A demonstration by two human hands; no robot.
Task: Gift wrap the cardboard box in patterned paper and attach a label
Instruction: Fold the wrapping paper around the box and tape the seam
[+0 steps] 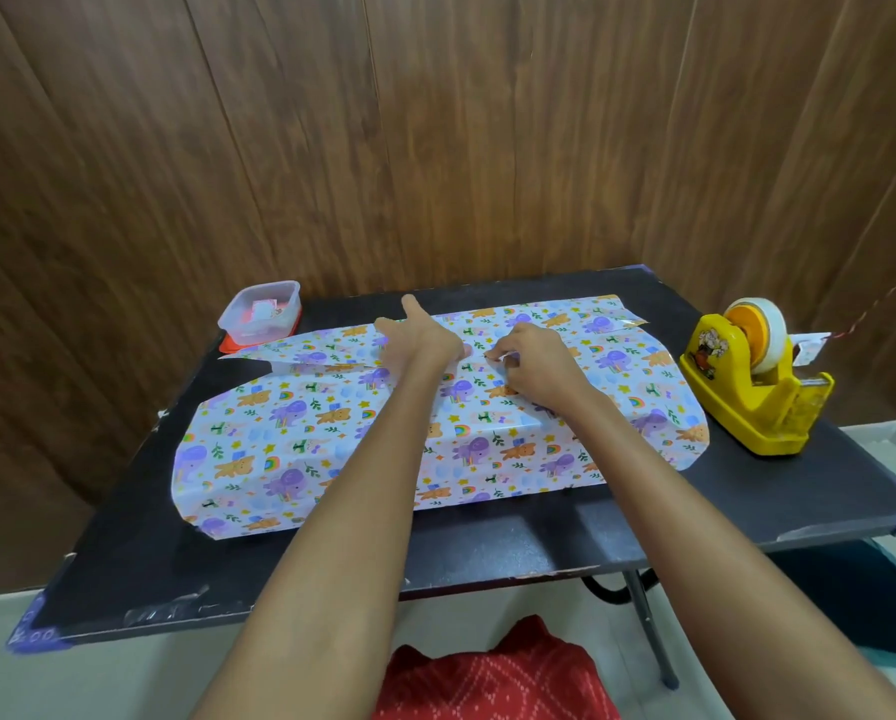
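the wrapping paper (289, 439) across the middle is pale blue-white, printed all over with purple elephants, orange-brown bears, small rainbows, yellow stars, green leafy sprigs and light blue clouds. the table (487, 553) under it is matt black, scuffed pale along the near edge, with purple-blue tape at its near left and right corners. at the right stands a bright yellow tape dispenser (757, 387) with a cartoon sticker on its side and an orange-cored, whitish roll. at the far left, a clear tub (259, 311) sits on a red-orange lid and shows pink and white inside. the wall (435, 137) behind is dark brown wood grain. near the bottom edge lies red cloth (492, 678) with a white dotted diamond pattern.
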